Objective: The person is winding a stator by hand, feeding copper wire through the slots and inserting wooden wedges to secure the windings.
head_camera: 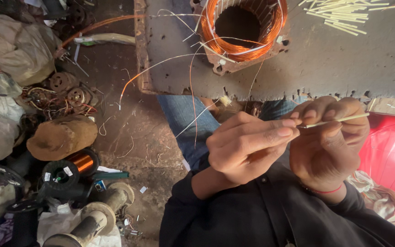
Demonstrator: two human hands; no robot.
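Pale sleeve tube [339, 120] between both hands [289, 144], below bench edge [252, 93].

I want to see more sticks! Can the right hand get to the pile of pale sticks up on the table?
Probably yes: the pile of pale sticks lies open on the table, nothing between. But the right hand is pinching a thin stick with the left hand.

Left hand [248, 148] and right hand [328, 142] raised together, fingers [289, 132] pinched
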